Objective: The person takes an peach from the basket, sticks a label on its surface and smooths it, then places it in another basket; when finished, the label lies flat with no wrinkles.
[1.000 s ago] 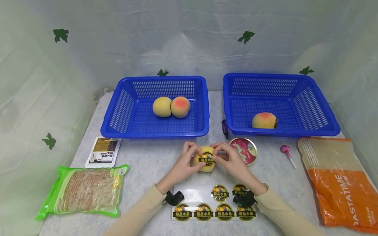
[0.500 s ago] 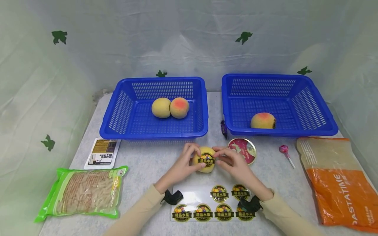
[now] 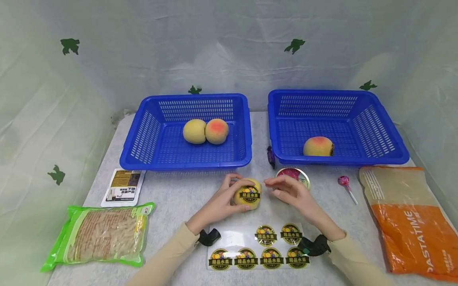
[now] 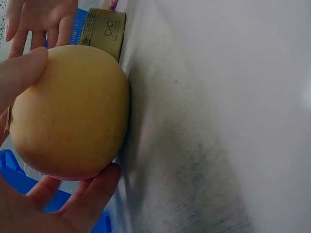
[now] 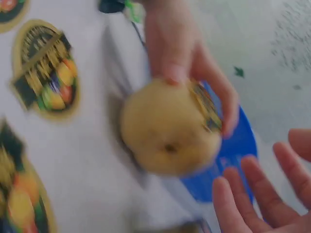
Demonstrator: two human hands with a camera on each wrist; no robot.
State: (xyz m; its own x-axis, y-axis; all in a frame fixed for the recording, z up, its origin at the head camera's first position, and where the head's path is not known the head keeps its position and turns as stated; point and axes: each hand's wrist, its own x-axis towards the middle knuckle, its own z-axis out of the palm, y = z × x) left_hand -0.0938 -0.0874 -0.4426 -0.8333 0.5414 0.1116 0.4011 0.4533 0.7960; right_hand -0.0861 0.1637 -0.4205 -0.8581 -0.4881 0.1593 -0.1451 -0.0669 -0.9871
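Note:
My left hand (image 3: 216, 204) grips a yellow peach (image 3: 253, 205) on the table, its thumb and fingers round the left side. A round black-and-gold fruit sticker (image 3: 249, 194) lies on the peach's upper face. In the left wrist view the peach (image 4: 73, 114) fills the grasp, its bare side towards the camera. My right hand (image 3: 295, 192) holds nothing; its fingers are loosely extended, a short gap right of the peach. The right wrist view is blurred, with the sticker (image 5: 206, 107) seen edge-on. A clear sheet (image 3: 232, 236) of several such stickers lies in front of both hands.
Behind stand two blue baskets, the left basket (image 3: 186, 165) with two peaches (image 3: 216, 131), the right basket (image 3: 343, 160) with one peach (image 3: 317, 146). A round tin (image 3: 304, 178), wrapped candy (image 3: 270, 157), lollipop (image 3: 344, 181), orange bag (image 3: 415, 234), green-edged bag (image 3: 107, 234) and white packet (image 3: 123, 186) lie around.
My right hand has let go of the sticker and peach and drawn away to the right, its fingers straightening. My left hand stays on the peach, its index finger now further over the top.

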